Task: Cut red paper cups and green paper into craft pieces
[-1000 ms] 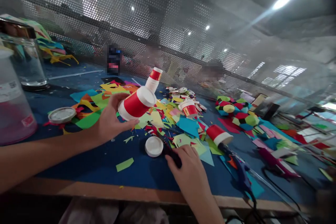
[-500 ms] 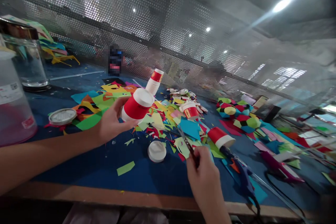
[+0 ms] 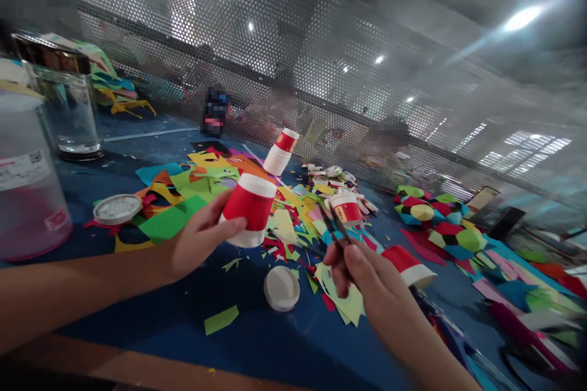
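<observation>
My left hand (image 3: 199,238) is wrapped around a red-and-white paper cup (image 3: 251,204), held above the table with its narrower end up. In my right hand (image 3: 367,278) is a pair of dark scissors (image 3: 337,229), their blades apart and pointing up and away from me. A gap separates the blades from the cup. Below and between my hands, a round white lid-like piece (image 3: 282,288) lies on the table. Close to my right wrist, another red-and-white cup (image 3: 409,266) lies on its side, partly covered by the hand.
Coloured paper scraps (image 3: 183,220) cover the middle of the blue table (image 3: 156,324). Behind them stands a stack of paper cups (image 3: 280,153). A glass jar (image 3: 68,104) and a plastic tub (image 3: 30,189) stand at left. Paper balls (image 3: 424,208) and a purple tool (image 3: 527,336) are at right.
My right hand has lifted the scissors, and their blades have spread apart. My left hand has turned the cup more upright. The view has shifted a little.
</observation>
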`<state>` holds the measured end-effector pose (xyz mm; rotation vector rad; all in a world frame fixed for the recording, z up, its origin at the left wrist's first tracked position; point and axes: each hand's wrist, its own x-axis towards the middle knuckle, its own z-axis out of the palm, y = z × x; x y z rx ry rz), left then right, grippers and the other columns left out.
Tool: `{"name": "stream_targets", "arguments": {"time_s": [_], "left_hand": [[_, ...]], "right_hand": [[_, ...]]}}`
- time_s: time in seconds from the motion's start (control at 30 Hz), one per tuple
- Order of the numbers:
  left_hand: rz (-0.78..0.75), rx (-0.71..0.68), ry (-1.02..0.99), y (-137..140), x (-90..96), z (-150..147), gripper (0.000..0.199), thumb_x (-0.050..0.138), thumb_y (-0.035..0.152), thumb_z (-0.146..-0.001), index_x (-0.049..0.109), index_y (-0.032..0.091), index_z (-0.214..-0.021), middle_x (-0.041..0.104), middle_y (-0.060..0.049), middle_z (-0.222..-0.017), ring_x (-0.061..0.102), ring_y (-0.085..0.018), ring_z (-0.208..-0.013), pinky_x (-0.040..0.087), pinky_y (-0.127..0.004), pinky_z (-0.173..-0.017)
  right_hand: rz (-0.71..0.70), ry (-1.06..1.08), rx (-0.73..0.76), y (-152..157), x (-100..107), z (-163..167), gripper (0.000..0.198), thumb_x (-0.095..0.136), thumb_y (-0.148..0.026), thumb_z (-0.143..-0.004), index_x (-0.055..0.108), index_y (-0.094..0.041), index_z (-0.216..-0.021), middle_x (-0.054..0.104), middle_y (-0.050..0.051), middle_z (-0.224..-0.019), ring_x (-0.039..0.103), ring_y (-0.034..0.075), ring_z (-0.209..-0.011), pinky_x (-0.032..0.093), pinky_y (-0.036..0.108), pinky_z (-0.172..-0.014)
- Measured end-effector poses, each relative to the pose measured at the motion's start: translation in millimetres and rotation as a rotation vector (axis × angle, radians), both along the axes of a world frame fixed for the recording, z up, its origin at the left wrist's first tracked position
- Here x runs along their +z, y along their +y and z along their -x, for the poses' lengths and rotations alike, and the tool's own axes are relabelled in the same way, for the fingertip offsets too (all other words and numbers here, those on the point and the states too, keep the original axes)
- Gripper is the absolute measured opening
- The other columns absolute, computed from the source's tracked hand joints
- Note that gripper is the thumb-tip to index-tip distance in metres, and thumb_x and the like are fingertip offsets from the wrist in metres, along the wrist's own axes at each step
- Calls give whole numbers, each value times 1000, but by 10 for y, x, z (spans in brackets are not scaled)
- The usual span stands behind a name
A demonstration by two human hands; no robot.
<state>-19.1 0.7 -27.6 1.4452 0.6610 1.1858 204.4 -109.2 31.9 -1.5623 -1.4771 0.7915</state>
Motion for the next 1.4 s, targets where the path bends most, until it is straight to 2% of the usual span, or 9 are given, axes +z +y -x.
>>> {"name": "stream_targets", "arguments": {"time_s": [0.33,0.47,0.6,0.73,0.83,0.93,1.07,1.2,1.4], "left_hand": [[8,-116,49,-55,-51,34,72,87,30,-57,47,25,-118,68,-8,-119,65,-31,-109,55,-42,-92],[-40,-132,101,-41,-148,56,90,92,30,-53,42,25,-128,60,-11,-132,55,-33,-124,45,-46,-106],[-44,-183,112,-80,-135,103,110,94,43,-51,34,28,-142,57,-11,-134,52,-35,-128,37,-51,-112],[-28,-277,148,-128,-100,147,94,81,60,-65,41,27,-143,61,-11,-129,57,-36,-120,41,-51,-107],[-178,-239,202,-98,-138,153,73,79,46,-72,49,29,-137,61,-8,-129,56,-35,-120,43,-48,-105],[-360,-210,275,-36,-189,156,80,85,37,-64,50,31,-136,52,-8,-142,40,-37,-137,30,-51,-115],[-250,-328,341,-15,-151,186,74,67,72,-72,56,35,-135,43,-5,-153,24,-39,-146,16,-56,-119],[-230,-394,350,-10,-66,213,56,61,66,-82,58,38,-130,53,-3,-144,45,-35,-135,38,-46,-110],[-567,-293,452,162,-118,244,89,86,51,-62,46,33,-139,53,-8,-130,52,-33,-121,45,-47,-105]], "right_hand": [[56,-192,80,135,-283,200,22,53,-42,-90,59,-22,-95,57,-1,-69,52,17,-63,37,28,-56],[86,-47,60,75,-313,277,23,59,-40,-86,50,-23,-74,47,-4,-62,44,13,-56,34,25,-51],[163,184,96,31,-266,361,20,61,-40,-85,52,-23,-80,53,-4,-65,45,12,-57,35,23,-52],[233,317,205,21,-275,376,17,57,-39,-88,53,-23,-89,57,-3,-67,51,13,-60,39,24,-56],[236,295,225,19,-324,339,17,52,-40,-91,51,-23,-86,52,-5,-63,47,12,-55,38,23,-52],[177,78,254,23,-368,282,24,46,-41,-94,48,-23,-78,49,-5,-60,42,12,-53,32,23,-48],[150,-151,262,53,-389,227,27,45,-37,-95,45,-23,-71,48,-4,-60,41,13,-54,28,25,-48],[164,-161,241,65,-377,192,24,44,-34,-93,47,-23,-72,51,-3,-59,44,13,-54,29,25,-48],[194,-265,368,44,-335,115,25,45,-30,-92,46,-23,-68,51,-4,-56,43,12,-51,27,24,-46]]}}
